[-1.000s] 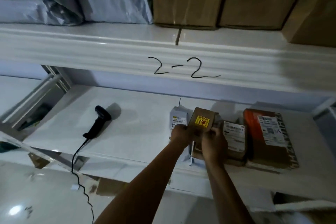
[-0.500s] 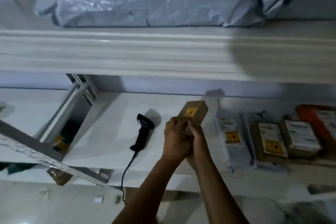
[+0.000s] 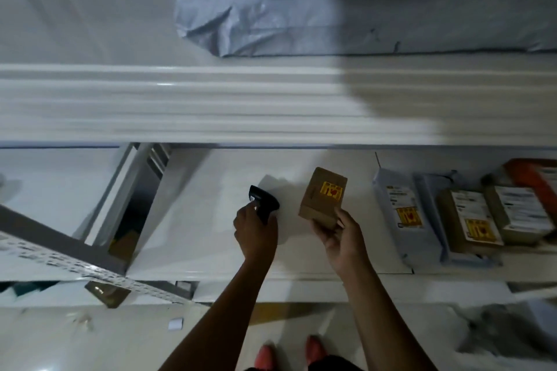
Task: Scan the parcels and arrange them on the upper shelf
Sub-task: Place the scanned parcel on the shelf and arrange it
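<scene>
The left hand reaches over the lower shelf, fingers curled round the black scanner. Just beside it, the right hand grips a small brown box from below, raised and tilted above the shelf. More parcels lie toward the shelf's right end.

Dim light here, white metal shelving fills the view, a perforated upright slants at left, pale glossy floor below.
</scene>
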Available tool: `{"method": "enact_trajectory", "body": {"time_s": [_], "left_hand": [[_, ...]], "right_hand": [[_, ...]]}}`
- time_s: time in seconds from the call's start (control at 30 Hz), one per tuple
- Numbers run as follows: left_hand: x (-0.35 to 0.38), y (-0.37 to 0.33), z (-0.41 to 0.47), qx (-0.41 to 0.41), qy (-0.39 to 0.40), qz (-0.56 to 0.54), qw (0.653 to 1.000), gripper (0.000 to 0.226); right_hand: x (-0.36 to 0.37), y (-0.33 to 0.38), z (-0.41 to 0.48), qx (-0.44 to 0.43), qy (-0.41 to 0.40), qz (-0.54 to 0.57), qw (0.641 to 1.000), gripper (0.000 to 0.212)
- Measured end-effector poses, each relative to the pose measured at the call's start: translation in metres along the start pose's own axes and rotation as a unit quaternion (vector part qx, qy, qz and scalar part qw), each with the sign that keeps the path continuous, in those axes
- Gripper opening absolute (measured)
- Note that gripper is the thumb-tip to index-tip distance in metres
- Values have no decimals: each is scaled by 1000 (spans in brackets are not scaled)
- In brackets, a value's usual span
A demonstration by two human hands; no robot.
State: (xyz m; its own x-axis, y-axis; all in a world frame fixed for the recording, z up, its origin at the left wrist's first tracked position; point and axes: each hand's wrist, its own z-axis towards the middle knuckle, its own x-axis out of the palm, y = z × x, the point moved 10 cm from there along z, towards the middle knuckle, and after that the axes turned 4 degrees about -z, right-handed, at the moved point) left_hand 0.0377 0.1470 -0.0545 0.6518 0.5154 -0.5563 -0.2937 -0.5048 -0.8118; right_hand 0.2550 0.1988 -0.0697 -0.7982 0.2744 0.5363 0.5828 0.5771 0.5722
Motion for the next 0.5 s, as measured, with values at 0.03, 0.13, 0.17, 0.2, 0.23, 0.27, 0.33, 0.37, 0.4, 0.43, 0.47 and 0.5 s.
{"method": "enact_trajectory", "body": {"time_s": [0.03,0.13,0.17,0.2,0.23,0.27,0.33,0.37,0.4,0.43,0.47,0.5], "left_hand": [[1,-11,0,38,6,-27,999,46],[20,-37,-2,52,75,-152,984,43],[29,-39,-4,13,113,-198,974,47],[39,-39,-8,-39,154,-253,954,51],[47,-40,-14,-92,193,-316,924,51],[54,-41,-20,-126,228,-370,892,49],[57,-44,-24,-133,259,-430,855,47],[56,-43,-22,-125,258,-447,847,50],[53,-42,-18,-114,245,-453,849,54],[48,-41,-14,-105,224,-452,857,58],[43,-39,-10,-99,200,-445,867,61],[40,-38,-6,-96,178,-437,877,62]], "right_hand": [[1,0,0,5,5,6,1000,27],[7,-5,0,64,27,-16,997,29],[8,-10,0,92,36,-32,995,31],[10,-14,1,121,49,-40,991,33],[12,-18,1,147,65,-43,986,34],[13,-22,0,169,77,-44,982,36],[13,-28,-1,204,98,-67,972,37],[12,-30,-2,216,103,-90,967,36],[9,-31,-1,220,100,-122,963,34],[4,-30,1,217,88,-157,959,35],[-1,-27,3,206,68,-190,958,39],[-4,-22,5,188,47,-203,960,43]]}}
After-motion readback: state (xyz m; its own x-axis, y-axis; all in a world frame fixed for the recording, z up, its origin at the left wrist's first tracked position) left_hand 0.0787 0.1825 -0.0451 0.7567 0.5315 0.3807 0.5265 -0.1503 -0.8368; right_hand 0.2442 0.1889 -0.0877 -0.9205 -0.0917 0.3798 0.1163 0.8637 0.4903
